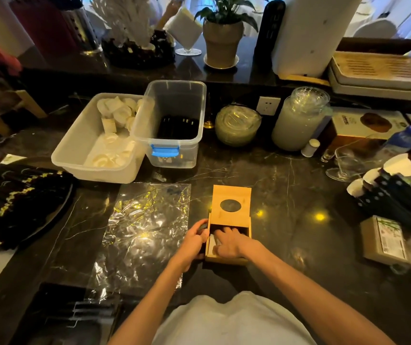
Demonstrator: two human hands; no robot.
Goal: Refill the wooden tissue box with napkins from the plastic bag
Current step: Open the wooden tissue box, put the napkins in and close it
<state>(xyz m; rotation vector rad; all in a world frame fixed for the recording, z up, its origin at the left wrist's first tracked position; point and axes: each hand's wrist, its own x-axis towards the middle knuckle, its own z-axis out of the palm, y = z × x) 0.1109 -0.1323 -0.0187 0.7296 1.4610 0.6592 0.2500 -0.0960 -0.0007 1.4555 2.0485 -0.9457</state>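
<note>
1. Light wooden tissue box [228, 255] with sliding lid sits on the dark marble counter [286, 195], at 12 o'clock from the person's torso. The lid [232, 202], with its dark oval slot, is slid away toward 12 o'clock, leaving the near half open.
2. Left hand [194, 241] is wrapped on the box's 9 o'clock wall, bracing it.
3. Right hand [228, 241] is inside the opening, fingers spread flat and pressing down; white napkins [212, 241] show just beside it. Whether it pinches anything, can't tell.
4. Clear crinkled plastic bag [144, 230] lies flat at 9 o'clock of the box, looks emptied.
5. Step, judged: tamping napkins into the box; loading nearly done.
6. Next, judged: pull the right hand out, keep the left bracing, slide the lid back toward 6 o'clock without snagging the top napkin.
</note>
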